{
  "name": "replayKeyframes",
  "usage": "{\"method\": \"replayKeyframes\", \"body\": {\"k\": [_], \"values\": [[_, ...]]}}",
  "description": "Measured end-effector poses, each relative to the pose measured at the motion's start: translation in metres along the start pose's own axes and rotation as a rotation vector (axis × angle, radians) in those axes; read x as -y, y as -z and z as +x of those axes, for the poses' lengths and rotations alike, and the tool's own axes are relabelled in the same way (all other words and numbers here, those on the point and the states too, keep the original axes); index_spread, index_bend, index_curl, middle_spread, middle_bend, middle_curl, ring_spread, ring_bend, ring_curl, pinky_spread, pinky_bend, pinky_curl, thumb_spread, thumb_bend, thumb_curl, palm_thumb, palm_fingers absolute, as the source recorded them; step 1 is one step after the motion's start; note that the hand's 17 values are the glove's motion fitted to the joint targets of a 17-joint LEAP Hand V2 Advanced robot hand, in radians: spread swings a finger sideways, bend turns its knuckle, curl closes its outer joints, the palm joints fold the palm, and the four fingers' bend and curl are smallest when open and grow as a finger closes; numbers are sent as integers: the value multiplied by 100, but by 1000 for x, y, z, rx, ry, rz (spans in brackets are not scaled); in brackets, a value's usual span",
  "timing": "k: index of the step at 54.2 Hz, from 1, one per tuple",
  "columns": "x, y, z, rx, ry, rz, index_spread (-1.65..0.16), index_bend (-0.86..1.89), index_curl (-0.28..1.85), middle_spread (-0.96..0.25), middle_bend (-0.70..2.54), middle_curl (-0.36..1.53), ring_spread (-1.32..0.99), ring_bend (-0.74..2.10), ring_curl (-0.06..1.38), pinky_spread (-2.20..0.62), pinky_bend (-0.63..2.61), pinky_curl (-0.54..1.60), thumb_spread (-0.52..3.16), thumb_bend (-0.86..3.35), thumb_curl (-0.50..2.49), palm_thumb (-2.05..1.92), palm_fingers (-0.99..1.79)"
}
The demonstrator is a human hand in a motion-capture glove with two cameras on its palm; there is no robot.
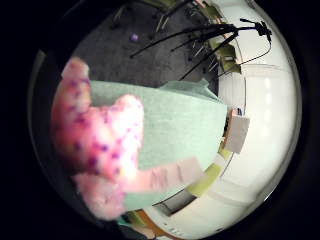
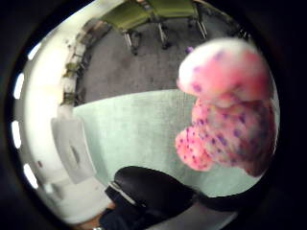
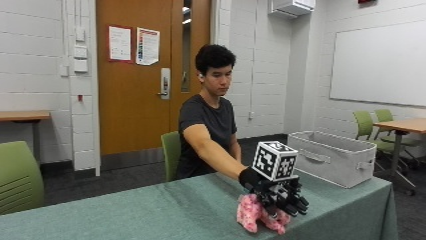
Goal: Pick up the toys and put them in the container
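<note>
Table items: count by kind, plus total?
Pink toy: 1, under the gloved hand
Grey container: 1
Green tablecloth: 1
Total: 3

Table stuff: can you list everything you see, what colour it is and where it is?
Toy: one, pink plush with purple dots, on the tablecloth under the gloved hand.
Container: one, grey fabric bin, at the table's far end, apart from the toy.
Tablecloth: one, green, covering the table.
Chairs: several, green, around the room.
Door: one, brown wood, behind the person.
Whiteboard: one, white, on the side wall.
Right hand: one, black glove, fingers curled on the toy.
</note>
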State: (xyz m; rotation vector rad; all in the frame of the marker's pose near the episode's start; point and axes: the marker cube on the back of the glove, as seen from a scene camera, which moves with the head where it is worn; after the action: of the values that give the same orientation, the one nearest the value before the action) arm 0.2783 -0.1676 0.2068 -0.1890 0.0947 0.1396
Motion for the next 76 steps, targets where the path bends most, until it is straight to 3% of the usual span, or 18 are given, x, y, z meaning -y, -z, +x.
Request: {"method": "replayKeyframes", "body": {"k": [7,16,22,31,41,51,76], "values": [[-1,-38,8,-30,-35,-94,-17,4,25,-3,14,31,-13,16,21,0,82,36,75,-13,17,-17,-23],[-6,-43,15,54,-42,-68,-19,-1,16,-2,14,28,-6,35,26,0,118,45,77,-8,20,-10,-14],[-11,-40,15,136,-55,-41,-27,28,22,-9,29,32,-20,55,30,-7,93,37,90,1,23,7,28],[-25,-32,4,115,-35,52,-33,62,35,-20,35,36,-37,52,29,-18,74,31,112,17,30,36,55],[-43,-8,-9,15,-4,132,-33,48,36,-27,40,38,-48,73,33,-31,83,32,113,23,40,54,96],[-59,41,-23,60,0,181,-32,44,40,-36,65,48,-46,95,43,-44,73,33,92,21,53,60,128],[-119,247,-162,97,168,444,-27,61,60,-38,83,60,-42,107,49,-48,81,39,66,18,76,59,120]]}}
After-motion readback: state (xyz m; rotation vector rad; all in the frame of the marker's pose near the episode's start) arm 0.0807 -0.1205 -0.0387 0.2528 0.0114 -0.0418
